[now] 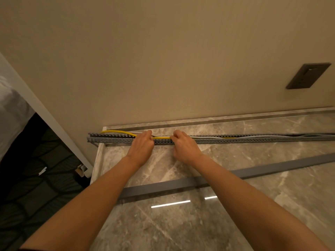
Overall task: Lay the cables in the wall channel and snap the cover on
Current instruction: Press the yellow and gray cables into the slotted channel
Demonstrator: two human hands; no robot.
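Yellow cable (117,131) going into the slotted channel (235,140).
Left hand (143,146) and right hand (184,146) pinch it; the raised loop could spring out.

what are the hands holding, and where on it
Both hands pinch the yellow cable at the channel: the left hand where the cable drops in from its raised loop, the right hand a little farther along. Fingertips hide each exact grip.

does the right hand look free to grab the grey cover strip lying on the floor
Probably yes: the cover strip lies bare on the floor, passing under the right forearm, but the right hand is on the yellow cable.
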